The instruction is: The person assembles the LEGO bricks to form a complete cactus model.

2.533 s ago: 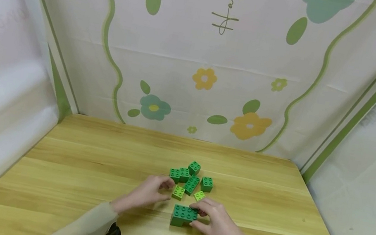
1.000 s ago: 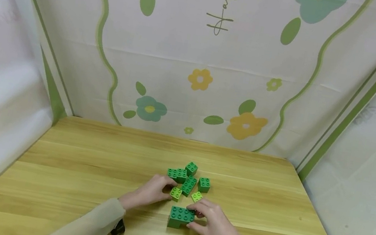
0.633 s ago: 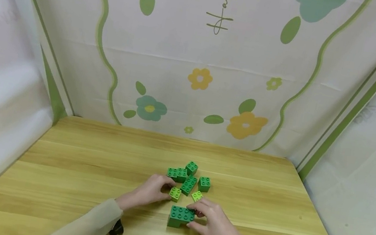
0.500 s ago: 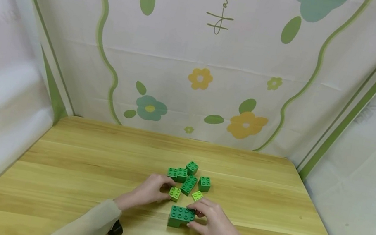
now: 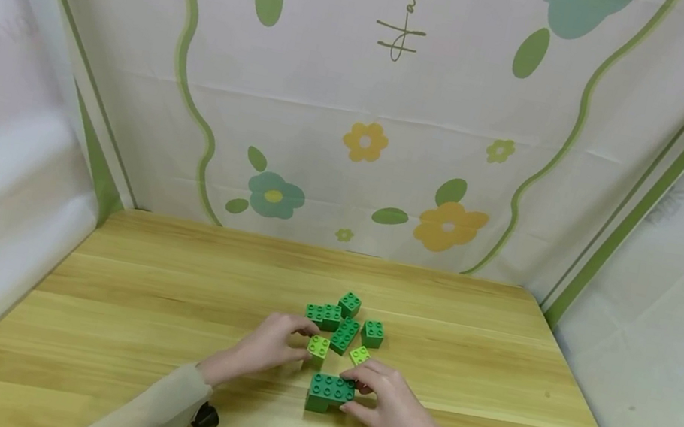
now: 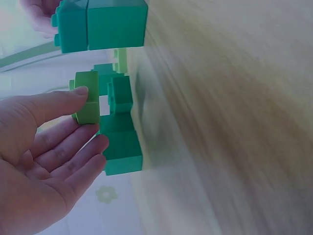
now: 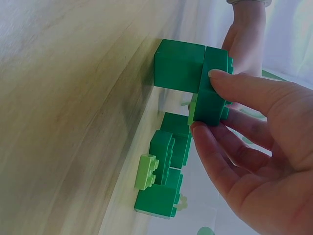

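My left hand (image 5: 269, 344) pinches a lime-green toy brick (image 5: 318, 348) between thumb and fingertips; in the left wrist view that brick (image 6: 88, 103) is raised off the table. My right hand (image 5: 395, 408) grips the right end of a dark green long brick (image 5: 332, 386), studs up. This long brick sits on a taller green block (image 7: 178, 66) under its left end, so its right end overhangs, as the right wrist view shows. Just beyond the right fingers lies a second, thin lime-green brick (image 5: 360, 355), partly covered by that hand.
Behind the hands several dark green bricks lie close together: a long one (image 5: 344, 335), a square one (image 5: 373, 333), another square one (image 5: 350, 303) at the back, and a pair (image 5: 322, 315) at left. The wooden table (image 5: 202, 265) ends at a flower-printed cloth wall (image 5: 339, 75).
My left hand has closed its fingertips on the lime-green brick, drawn it slightly left and lifted it. My right hand keeps its grip on the long green brick, almost still.
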Demonstrator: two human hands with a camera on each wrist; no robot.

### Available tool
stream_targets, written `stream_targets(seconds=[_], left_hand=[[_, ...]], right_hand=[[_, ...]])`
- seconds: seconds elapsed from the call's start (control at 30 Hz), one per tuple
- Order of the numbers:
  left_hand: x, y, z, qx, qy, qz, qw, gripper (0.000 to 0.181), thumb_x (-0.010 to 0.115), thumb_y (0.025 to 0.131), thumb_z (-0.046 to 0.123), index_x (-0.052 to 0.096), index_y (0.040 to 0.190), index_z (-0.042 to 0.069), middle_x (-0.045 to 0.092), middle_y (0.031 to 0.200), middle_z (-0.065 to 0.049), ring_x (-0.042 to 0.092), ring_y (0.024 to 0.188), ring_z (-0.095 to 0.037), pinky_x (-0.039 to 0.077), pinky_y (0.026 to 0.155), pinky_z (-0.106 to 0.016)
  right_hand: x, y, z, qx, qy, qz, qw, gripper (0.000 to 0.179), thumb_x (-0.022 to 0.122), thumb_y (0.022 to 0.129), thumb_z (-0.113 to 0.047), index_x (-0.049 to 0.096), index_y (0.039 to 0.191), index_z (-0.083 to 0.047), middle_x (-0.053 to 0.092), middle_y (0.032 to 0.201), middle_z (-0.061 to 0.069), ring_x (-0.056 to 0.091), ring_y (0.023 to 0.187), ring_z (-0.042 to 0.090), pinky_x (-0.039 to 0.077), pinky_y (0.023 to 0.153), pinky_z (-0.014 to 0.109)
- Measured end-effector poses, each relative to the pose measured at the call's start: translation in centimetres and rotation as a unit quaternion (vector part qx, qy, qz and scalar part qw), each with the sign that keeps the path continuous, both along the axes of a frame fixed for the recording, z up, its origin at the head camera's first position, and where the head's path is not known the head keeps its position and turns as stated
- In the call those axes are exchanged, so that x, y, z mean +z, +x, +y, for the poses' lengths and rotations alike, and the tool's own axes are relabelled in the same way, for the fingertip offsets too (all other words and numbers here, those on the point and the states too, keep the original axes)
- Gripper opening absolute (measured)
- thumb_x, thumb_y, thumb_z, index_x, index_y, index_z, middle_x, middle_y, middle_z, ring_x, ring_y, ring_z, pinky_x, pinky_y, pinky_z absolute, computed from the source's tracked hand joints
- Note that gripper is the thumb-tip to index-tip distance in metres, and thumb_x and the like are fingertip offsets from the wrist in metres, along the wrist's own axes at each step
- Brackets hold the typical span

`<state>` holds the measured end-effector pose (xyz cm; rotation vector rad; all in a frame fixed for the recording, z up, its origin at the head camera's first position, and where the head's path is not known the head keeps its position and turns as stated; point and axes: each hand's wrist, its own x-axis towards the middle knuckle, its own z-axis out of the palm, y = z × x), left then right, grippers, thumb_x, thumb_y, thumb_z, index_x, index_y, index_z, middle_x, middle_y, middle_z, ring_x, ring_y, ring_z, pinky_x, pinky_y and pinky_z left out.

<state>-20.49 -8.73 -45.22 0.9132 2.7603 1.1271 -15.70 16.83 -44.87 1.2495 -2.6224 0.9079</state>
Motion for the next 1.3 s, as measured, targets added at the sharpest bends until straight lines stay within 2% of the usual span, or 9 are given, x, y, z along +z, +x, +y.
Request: stream_targets(seconds=[0.6,0.73,0.97,1.3], left_hand=[[1.7,1.6,0.1,0.003,0.012,0.061,0.9981,0.031,0.080,0.080,0.006,0.071,0.110,0.002,0.074,0.107,-0.011,0.070,0.098,-0.027,0.061,0.087,-0.041],[2.2,2.2,0.1,0.000,0.014,0.061,0.9981,0.032,0.080,0.080,0.007,0.071,0.110,0.002,0.074,0.107,-0.011,0.070,0.098,-0.026,0.061,0.087,-0.040],[2.8,2.9,0.3,-0.007,0.015,0.042,0.9990,0.033,0.079,0.082,0.011,0.070,0.112,0.003,0.074,0.109,-0.010,0.071,0.100,-0.026,0.060,0.089,-0.040],[2.8,3.9,0.4,-0.013,0.018,0.026,0.9994,0.034,0.079,0.081,0.011,0.070,0.114,0.006,0.074,0.111,-0.007,0.070,0.101,-0.020,0.060,0.090,-0.036]], right_hand=[[-0.1,0.2,0.1,-0.003,-0.003,-0.007,1.0000,0.040,0.080,0.078,-0.010,0.067,0.115,-0.001,0.071,0.106,0.008,0.069,0.092,0.014,0.061,0.077,0.020],[-0.1,0.1,0.1,-0.003,0.000,-0.007,1.0000,0.039,0.080,0.079,-0.010,0.067,0.115,0.000,0.070,0.106,0.008,0.069,0.092,0.014,0.061,0.077,0.020],[0.1,0.1,0.1,-0.008,0.004,-0.015,0.9998,0.039,0.079,0.080,-0.010,0.066,0.116,-0.002,0.070,0.108,0.009,0.070,0.093,0.015,0.061,0.077,0.020],[0.0,0.0,0.1,0.009,-0.004,-0.006,0.9999,0.036,0.078,0.082,-0.009,0.066,0.115,0.000,0.070,0.107,0.009,0.070,0.092,0.017,0.061,0.077,0.020]])
